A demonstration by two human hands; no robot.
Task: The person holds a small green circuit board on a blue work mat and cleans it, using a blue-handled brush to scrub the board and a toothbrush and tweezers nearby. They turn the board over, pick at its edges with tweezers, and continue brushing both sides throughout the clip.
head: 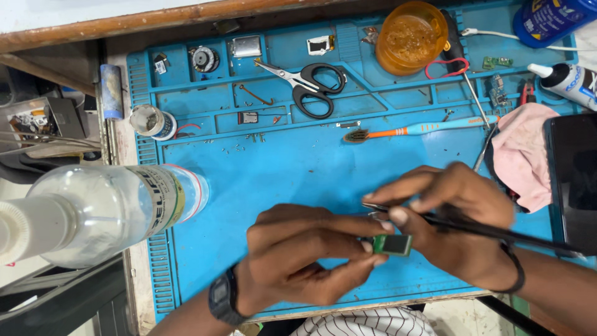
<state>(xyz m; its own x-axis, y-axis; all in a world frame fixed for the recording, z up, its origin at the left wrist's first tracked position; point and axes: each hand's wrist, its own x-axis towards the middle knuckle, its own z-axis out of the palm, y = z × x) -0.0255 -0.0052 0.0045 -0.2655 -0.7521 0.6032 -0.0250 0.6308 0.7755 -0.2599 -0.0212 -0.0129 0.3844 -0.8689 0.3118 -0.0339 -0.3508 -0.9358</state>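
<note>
scissors, toothbrush, clear bottle nearby

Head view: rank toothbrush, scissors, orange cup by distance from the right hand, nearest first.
From the right hand:
1. Toothbrush, just above it on the mat.
2. Scissors, upper centre.
3. Orange cup, top edge; close to the scissors' distance, so this order is loose.

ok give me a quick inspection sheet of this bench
surface: blue repair mat on a wooden bench, small screws scattered near its middle
job's things: small green circuit board pinched by left hand; right hand holds a thin black tool over it
clutter: scissors, toothbrush, orange tub, clear bottle, pink cloth, glue bottles at top right
fingers: both hands closed on their items
cables: white cable, red wire loop
surroundings: dark phone at right edge
</note>
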